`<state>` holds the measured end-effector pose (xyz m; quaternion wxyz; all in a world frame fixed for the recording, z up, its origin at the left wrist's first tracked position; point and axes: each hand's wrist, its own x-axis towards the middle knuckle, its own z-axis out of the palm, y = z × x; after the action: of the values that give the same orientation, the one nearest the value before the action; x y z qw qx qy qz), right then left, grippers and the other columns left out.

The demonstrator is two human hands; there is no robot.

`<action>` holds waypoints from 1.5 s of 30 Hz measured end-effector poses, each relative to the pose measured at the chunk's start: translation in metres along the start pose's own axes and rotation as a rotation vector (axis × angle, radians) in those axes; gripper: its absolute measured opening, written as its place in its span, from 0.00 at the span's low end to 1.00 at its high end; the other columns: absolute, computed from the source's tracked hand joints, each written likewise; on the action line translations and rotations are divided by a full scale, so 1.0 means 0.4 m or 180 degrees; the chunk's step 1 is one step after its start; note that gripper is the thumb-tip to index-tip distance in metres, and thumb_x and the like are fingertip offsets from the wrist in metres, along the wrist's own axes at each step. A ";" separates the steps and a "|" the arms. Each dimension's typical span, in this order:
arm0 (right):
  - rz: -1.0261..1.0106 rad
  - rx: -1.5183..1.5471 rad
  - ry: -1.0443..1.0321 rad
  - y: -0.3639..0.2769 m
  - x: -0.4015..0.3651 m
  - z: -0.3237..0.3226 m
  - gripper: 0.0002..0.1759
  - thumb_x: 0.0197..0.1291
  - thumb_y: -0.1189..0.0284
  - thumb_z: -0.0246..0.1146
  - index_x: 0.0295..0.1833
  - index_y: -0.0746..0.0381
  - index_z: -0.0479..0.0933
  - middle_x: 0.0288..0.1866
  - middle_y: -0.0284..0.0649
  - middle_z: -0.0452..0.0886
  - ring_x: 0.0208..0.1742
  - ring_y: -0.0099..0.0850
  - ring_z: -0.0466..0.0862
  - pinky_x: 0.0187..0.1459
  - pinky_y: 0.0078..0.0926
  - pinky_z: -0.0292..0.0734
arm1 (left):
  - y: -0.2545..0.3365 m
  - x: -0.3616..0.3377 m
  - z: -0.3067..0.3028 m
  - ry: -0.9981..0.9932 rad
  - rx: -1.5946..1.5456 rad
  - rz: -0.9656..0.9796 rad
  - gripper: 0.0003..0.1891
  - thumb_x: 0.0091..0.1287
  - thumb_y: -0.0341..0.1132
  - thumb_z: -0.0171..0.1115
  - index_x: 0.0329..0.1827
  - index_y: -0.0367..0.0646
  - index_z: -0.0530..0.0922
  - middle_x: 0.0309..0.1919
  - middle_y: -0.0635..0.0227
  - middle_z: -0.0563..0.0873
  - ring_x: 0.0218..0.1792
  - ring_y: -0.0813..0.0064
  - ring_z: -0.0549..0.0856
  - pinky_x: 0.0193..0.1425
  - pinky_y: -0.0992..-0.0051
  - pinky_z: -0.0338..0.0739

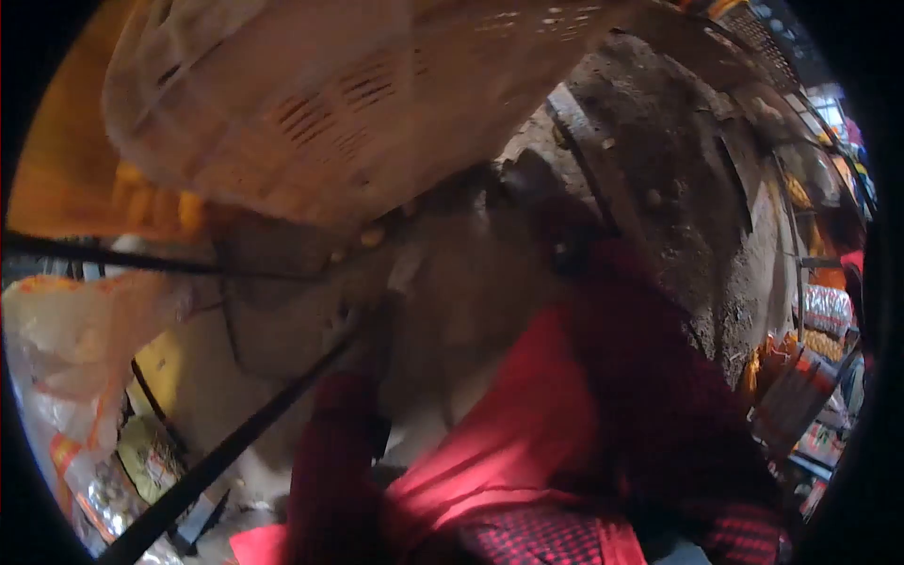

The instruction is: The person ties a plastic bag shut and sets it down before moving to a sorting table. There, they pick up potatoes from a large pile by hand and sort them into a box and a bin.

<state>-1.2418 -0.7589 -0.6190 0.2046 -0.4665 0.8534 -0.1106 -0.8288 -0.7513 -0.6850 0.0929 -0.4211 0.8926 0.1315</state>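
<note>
A large, pale brown plastic crate [358,104] with slotted vents hangs tilted across the top of the head view. My right arm, in a dark red checked sleeve, reaches up beneath its right lower edge. My right hand [541,188] is dark and blurred there; whether it touches the crate cannot be made out. Below the crate, my left hand [369,325] is in deep shadow at the end of a red sleeve, near a dark slanting bar [235,438]. Its fingers are smeared. Small, round yellowish pieces [373,235] lie under the crate's lower edge.
Clear plastic bags [66,348] crowd the left side, with an orange cloth-like surface [66,160] above them. Rough, dirty ground [659,188] stretches along the upper right. Packaged goods [829,311] fill racks at the far right.
</note>
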 end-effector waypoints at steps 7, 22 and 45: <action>0.0561 -0.0208 -0.0083 0.020 0.079 -0.005 0.27 0.70 0.56 0.62 0.67 0.60 0.75 0.56 0.51 0.84 0.56 0.43 0.86 0.54 0.37 0.81 | 0.008 -0.050 0.011 -0.0068 -0.0320 -0.0140 0.21 0.75 0.50 0.51 0.64 0.55 0.82 0.63 0.58 0.81 0.69 0.47 0.72 0.73 0.48 0.65; 0.0473 0.0054 -0.0181 0.016 -0.040 0.020 0.29 0.69 0.55 0.63 0.69 0.59 0.73 0.55 0.51 0.84 0.54 0.42 0.86 0.52 0.36 0.82 | -0.040 -0.063 0.143 -0.0240 -0.1183 0.0011 0.30 0.81 0.52 0.39 0.73 0.40 0.72 0.71 0.49 0.75 0.75 0.49 0.68 0.81 0.54 0.55; 0.1532 0.1111 -0.1558 0.300 -0.916 0.211 0.31 0.68 0.55 0.64 0.71 0.59 0.71 0.54 0.51 0.85 0.53 0.42 0.87 0.49 0.36 0.84 | -0.060 -0.078 0.020 -0.0041 -0.0641 -0.0233 0.31 0.76 0.55 0.51 0.62 0.32 0.79 0.56 0.41 0.85 0.56 0.40 0.83 0.63 0.52 0.77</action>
<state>-1.1177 -0.3857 -0.6497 0.4988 -0.2235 0.8327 -0.0884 -0.7903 -0.7408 -0.6876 0.0606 -0.4598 0.8583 0.2198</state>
